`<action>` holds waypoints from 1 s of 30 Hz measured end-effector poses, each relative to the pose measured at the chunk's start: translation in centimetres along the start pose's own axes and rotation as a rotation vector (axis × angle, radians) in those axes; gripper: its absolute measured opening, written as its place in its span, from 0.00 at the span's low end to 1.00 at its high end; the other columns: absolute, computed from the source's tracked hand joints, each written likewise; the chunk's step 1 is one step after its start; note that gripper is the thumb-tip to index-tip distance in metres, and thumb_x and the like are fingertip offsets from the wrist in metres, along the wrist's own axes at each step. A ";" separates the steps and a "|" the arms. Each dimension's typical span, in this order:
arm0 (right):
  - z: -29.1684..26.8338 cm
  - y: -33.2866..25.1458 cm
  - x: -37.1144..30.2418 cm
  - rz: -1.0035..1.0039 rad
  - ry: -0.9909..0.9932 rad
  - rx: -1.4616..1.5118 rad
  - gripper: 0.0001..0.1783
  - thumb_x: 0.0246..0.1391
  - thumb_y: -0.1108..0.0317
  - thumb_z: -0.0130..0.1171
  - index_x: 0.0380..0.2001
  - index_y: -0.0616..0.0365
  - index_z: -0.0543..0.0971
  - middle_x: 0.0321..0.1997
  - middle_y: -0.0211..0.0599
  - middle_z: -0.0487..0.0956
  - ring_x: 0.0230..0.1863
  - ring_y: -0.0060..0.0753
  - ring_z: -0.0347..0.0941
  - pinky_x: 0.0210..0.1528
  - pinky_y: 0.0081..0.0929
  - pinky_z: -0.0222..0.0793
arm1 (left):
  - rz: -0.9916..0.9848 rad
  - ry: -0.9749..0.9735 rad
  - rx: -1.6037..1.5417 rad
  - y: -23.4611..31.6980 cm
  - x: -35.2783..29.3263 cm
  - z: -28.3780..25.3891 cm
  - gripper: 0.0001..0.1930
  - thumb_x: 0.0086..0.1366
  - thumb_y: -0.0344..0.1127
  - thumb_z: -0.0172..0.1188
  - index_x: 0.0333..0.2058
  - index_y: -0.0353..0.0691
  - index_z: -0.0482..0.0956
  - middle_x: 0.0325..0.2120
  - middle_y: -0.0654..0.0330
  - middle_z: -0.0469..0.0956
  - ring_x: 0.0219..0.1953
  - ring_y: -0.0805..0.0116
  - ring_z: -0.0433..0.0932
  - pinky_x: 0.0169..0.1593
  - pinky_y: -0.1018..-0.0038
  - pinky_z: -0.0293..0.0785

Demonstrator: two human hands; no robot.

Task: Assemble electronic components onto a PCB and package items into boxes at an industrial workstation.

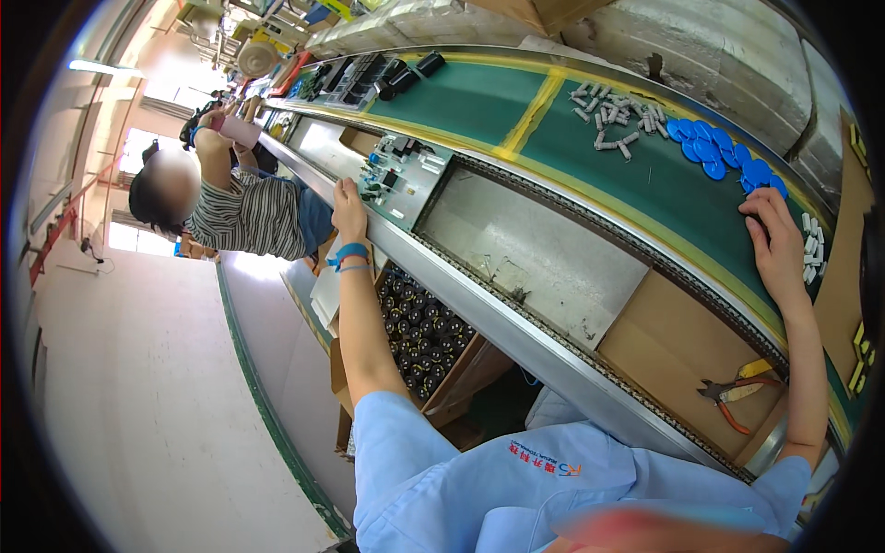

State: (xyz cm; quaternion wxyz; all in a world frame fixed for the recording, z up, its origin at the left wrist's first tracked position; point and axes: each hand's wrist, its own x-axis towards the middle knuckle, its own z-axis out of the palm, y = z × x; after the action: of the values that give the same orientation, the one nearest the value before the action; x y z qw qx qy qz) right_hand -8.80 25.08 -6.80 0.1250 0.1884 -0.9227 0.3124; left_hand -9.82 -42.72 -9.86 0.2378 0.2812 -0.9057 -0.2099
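My left hand point(349, 214), with a blue band at the wrist, is closed on the near edge of a circuit board point(398, 189) lying across the conveyor rails. The board carries black, blue and white components. Over on the right, my right hand point(774, 235) is above the green work surface point(645, 170), fingers bent and thumb apart, with nothing visible in them. Its fingertips are beside a spread of blue discs point(705, 147). Small white parts point(811, 249) lie just right of that hand. Several grey cylindrical pieces point(613, 115) are scattered left of the discs.
Orange-handled cutters point(728, 394) and a yellow-handled tool point(754, 369) lie on cardboard between the rails. Below the near rail point(479, 295) stands a carton of black round parts point(419, 332). Black cylinders point(406, 78) sit farther left. Another person point(244, 212) works along the line.
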 end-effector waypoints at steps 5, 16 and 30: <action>0.2 -0.2 0.4 -0.002 -0.004 0.013 0.06 0.55 0.77 0.52 0.37 0.59 0.73 0.43 0.36 0.71 0.41 0.42 0.73 0.43 0.28 0.69 | 0.147 -0.039 -0.019 3.9 -5.4 -2.4 0.29 0.71 0.56 0.40 0.55 0.38 0.70 0.40 0.53 0.82 0.51 0.55 0.76 0.59 0.65 0.61; 0.0 0.1 0.0 0.005 -0.009 0.026 0.07 0.54 0.78 0.53 0.37 0.58 0.73 0.43 0.35 0.72 0.42 0.39 0.73 0.43 0.26 0.68 | 0.544 -0.410 0.097 13.6 -15.3 -5.2 0.21 0.72 0.49 0.43 0.53 0.42 0.72 0.30 0.59 0.83 0.39 0.62 0.80 0.64 0.57 0.50; 0.2 0.1 0.0 0.002 -0.002 0.023 0.07 0.55 0.78 0.52 0.38 0.58 0.74 0.44 0.35 0.72 0.42 0.40 0.73 0.43 0.26 0.68 | 0.833 -0.428 -0.023 22.1 -10.3 -1.7 0.18 0.60 0.44 0.62 0.45 0.39 0.78 0.36 0.52 0.81 0.40 0.50 0.79 0.47 0.64 0.74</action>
State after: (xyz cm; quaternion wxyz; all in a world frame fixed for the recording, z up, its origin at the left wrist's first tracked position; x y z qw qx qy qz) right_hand -8.90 25.04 -6.97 0.1214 0.1890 -0.9193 0.3232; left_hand -10.43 -20.20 -0.31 0.1130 -0.1584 -0.9678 -0.1600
